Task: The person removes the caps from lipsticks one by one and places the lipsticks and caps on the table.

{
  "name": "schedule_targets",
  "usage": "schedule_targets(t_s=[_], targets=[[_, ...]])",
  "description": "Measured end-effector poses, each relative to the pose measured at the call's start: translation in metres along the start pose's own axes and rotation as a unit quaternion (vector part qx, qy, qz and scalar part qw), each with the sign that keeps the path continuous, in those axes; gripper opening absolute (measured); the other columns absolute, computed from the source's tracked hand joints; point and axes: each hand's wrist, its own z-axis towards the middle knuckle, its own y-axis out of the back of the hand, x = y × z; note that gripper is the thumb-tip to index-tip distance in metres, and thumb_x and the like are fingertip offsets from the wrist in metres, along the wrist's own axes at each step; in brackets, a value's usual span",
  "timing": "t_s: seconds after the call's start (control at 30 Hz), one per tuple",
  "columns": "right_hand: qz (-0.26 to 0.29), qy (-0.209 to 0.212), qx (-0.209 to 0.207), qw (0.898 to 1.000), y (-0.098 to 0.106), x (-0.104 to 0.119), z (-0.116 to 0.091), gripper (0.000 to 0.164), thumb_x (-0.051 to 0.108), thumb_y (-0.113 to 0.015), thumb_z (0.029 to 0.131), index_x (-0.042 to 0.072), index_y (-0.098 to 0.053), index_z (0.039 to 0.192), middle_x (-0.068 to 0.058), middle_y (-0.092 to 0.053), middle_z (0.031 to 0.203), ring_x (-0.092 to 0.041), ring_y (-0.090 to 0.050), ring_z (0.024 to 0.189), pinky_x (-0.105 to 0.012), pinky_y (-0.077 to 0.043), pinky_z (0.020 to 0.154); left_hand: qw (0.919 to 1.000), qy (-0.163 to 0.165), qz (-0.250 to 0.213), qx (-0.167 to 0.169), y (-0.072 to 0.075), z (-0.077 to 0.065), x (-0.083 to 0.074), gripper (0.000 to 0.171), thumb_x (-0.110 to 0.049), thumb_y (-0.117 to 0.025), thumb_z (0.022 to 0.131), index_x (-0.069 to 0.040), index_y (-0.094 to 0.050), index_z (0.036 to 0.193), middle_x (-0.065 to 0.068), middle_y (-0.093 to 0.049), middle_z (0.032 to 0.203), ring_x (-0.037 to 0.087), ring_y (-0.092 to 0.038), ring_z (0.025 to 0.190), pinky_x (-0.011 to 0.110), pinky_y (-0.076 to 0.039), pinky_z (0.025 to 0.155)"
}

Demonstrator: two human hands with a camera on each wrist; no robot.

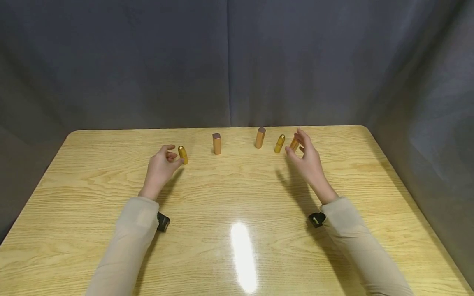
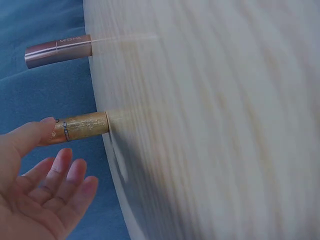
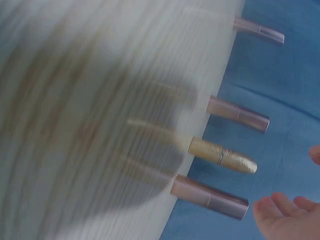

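At the left of the row, a gold round-topped lipstick tube (image 1: 183,153) stands upright on the table. My left hand (image 1: 160,167) is beside it, thumb overlapping the tube's upper part in the left wrist view, fingers loose and spread away from it. On the right, my right hand (image 1: 307,158) has its thumb and fingers apart around a rose-gold squared lipstick tube (image 1: 294,143), which they partly hide in the head view. In the right wrist view, the fingertips are close to that tube's top (image 3: 227,204). Another gold lipstick tube (image 1: 279,144) stands just left of this hand.
Two more rose-gold squared tubes stand between the hands, one left of centre (image 1: 217,144) and one right of centre (image 1: 260,138). All stand near the back edge of the wooden table (image 1: 237,193). Dark curtains (image 1: 148,65) hang behind and at the sides.
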Motion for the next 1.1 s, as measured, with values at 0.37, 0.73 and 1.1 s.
schedule_targets(t_s=[0.37,0.73,1.1], targets=[[0.032,-0.018,0.019,0.999,-0.019,0.013,-0.001,0.06,-0.002,-0.054,0.093,-0.001,-0.026,0.147,-0.025,-0.04,0.145,-0.039,-0.039,0.135,-0.05,-0.036,0.111,0.9998,0.004,-0.018,0.006,-0.006,0.008,0.001,0.047,-0.016,-0.063,0.092,0.002,-0.05,0.133,0.024,-0.06,0.118,0.036,-0.058,0.109,0.044,-0.049,0.094],[0.085,-0.037,0.032,0.995,-0.032,0.021,-0.002,0.053,-0.009,-0.046,0.092,-0.002,-0.033,0.143,-0.024,-0.044,0.139,-0.038,-0.042,0.132,-0.049,-0.037,0.111,0.9997,-0.008,-0.001,0.022,-0.008,0.008,0.0,0.039,-0.019,-0.054,0.098,0.006,-0.051,0.127,0.027,-0.058,0.124,0.04,-0.058,0.114,0.048,-0.047,0.099],[0.108,-0.025,0.041,0.993,-0.049,0.038,-0.003,0.05,-0.007,-0.051,0.092,-0.003,-0.037,0.14,-0.025,-0.05,0.132,-0.038,-0.051,0.123,-0.048,-0.044,0.104,0.9978,0.008,-0.025,0.061,-0.012,-0.001,-0.013,0.041,-0.027,-0.051,0.099,0.006,-0.048,0.125,0.028,-0.059,0.123,0.038,-0.059,0.113,0.042,-0.051,0.09]])
